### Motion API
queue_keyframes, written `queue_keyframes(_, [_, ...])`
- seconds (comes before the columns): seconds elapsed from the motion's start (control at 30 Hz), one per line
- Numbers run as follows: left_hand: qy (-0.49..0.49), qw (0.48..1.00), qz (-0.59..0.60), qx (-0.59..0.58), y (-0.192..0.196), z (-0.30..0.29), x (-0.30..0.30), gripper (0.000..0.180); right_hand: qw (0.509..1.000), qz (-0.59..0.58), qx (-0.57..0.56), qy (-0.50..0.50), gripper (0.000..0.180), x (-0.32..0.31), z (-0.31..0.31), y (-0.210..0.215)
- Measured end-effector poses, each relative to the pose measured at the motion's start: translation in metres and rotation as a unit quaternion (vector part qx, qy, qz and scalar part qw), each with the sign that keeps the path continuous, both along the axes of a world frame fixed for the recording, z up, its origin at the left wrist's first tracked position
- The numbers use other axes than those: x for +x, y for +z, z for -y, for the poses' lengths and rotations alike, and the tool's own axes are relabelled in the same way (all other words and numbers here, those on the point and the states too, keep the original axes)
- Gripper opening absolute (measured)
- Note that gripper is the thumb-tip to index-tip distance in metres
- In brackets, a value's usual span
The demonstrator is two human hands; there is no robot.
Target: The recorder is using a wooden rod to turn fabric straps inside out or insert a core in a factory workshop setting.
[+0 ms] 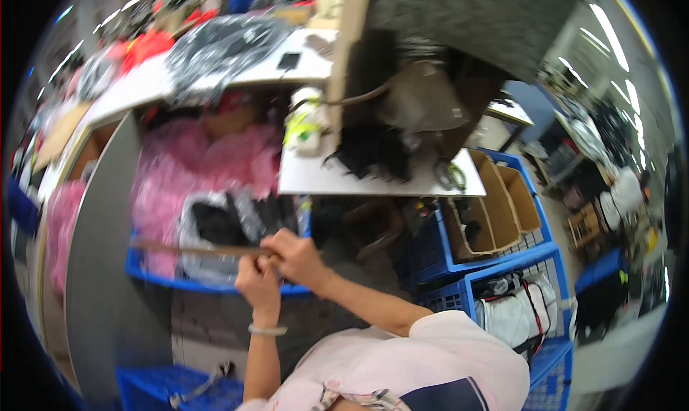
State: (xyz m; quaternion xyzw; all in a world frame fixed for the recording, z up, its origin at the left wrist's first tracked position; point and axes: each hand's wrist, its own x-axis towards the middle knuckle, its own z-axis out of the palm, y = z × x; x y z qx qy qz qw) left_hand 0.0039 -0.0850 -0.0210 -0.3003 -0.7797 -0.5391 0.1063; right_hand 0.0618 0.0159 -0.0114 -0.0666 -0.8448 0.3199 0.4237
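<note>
Both my hands are closed at the near end of a long, thin brown strip, which stretches leftward over a blue crate. Blur hides whether it is a stick or a flat sheet seen edge-on. My right hand grips the end from above. Just below and to its left, my left hand is pinched at the same end, a pale bracelet on its wrist. Beneath the strip, the crate holds clear plastic bags with black items and pink plastic wrap.
Ahead, a white worktop carries a roll with yellow-green marks and a black fuzzy bundle. At right, one blue crate holds cardboard dividers; another holds white bagged goods. A grey panel stands at left.
</note>
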Motion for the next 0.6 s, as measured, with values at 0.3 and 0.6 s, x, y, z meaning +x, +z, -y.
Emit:
queue_keyframes(0.3, [-0.016, 0.999, -0.046, -0.005, 0.005, -0.025, 0.011, 0.007, 0.995, -0.022, -0.052, -0.080, 0.012, 0.008, -0.016, 0.010])
queue_keyframes(0.6, [0.018, 0.999, -0.033, 0.028, -0.008, -0.010, 0.000, 0.010, 0.598, -0.006, -0.757, 0.261, 0.004, -0.015, -0.003, -0.032])
